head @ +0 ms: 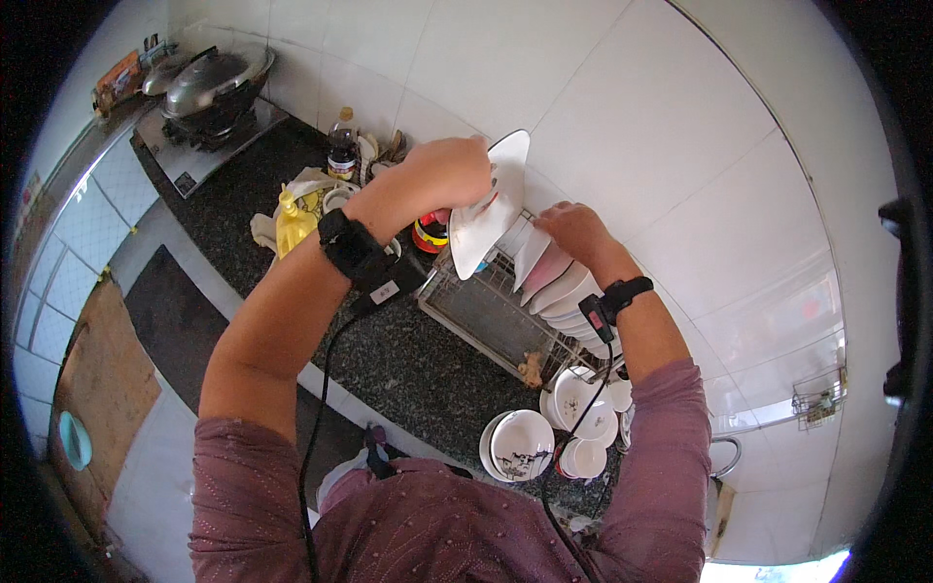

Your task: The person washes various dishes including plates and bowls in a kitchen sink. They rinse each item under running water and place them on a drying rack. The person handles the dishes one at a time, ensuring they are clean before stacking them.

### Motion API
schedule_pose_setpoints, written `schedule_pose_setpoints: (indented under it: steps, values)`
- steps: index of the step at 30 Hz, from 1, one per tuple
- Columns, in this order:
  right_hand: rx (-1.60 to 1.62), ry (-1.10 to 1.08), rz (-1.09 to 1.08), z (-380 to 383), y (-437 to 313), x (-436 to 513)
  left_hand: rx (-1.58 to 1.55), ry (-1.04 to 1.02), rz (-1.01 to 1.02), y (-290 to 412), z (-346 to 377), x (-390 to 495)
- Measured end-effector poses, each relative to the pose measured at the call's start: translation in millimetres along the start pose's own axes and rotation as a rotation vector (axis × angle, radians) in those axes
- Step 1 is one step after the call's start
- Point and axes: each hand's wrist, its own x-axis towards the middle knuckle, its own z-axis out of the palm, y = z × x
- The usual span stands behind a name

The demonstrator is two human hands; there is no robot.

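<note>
My left hand point(466, 171) grips the edge of a white, square-cornered ceramic plate point(496, 211), held up on its side at the left end of a wire dish rack point(466, 331). Over the rack's back, my right hand point(572, 229) touches the top of the first of several white plates point(536, 255) that stand on edge in a row; its fingertips are partly hidden, so a grip cannot be told. Farther along the row, more plates point(572, 299) lean close together beneath my right wrist.
Stacked white bowls point(521, 444) stand on the dark granite counter point(408, 372) near my body. Left of the rack are a red-lidded jar point(430, 235), a yellow bottle point(295, 222) and a dark sauce bottle point(342, 146). A lidded wok point(211, 84) sits on the stove; tiled wall rises behind.
</note>
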Motion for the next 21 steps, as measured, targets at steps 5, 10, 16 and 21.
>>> schedule_pose_setpoints:
  steps: [5,10,16,21]
  values:
    - [0.148,0.187,0.043,6.7,12.1,-23.2,0.038,-0.036,0.007,3.4,17.6,5.6]
    - [0.259,0.416,0.129,-0.5,34.7,-44.1,0.018,-0.089,-0.014,11.5,33.1,17.8]
    - [0.395,0.592,0.365,-16.8,70.9,-87.0,0.019,-0.149,-0.118,26.7,51.6,36.0]
    - [0.461,0.696,0.541,-31.3,74.4,-141.2,-0.087,-0.146,-0.103,44.3,73.0,48.7]
